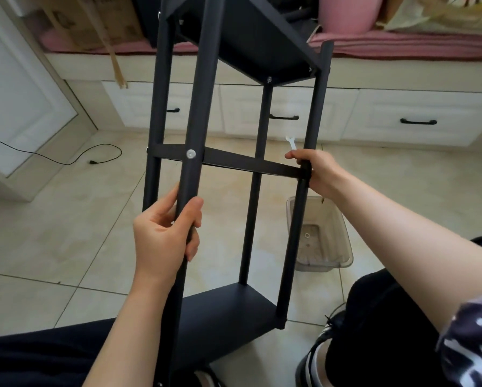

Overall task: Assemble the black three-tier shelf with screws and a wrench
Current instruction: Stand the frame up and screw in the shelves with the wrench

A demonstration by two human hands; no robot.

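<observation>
The black shelf [251, 51] is tilted away from me, with its near tier [228, 311] low between my legs. My left hand [164, 236] grips the front left post [191, 174] below a silver screw [191, 154]. My right hand [315, 171] holds the right post [312, 113] where the middle tier's edge [251, 163] meets it. A small white wrench [290, 142] pokes up behind that hand; whether the hand holds it I cannot tell. Another screw [269, 79] shows at the far tier's corner.
A clear plastic tray [337, 241] with a washer in it sits on the tiled floor behind the right post. White drawers [413, 118] with black handles line the back. A black cable [66, 160] lies at left. My shoes [326, 356] are beside the near tier.
</observation>
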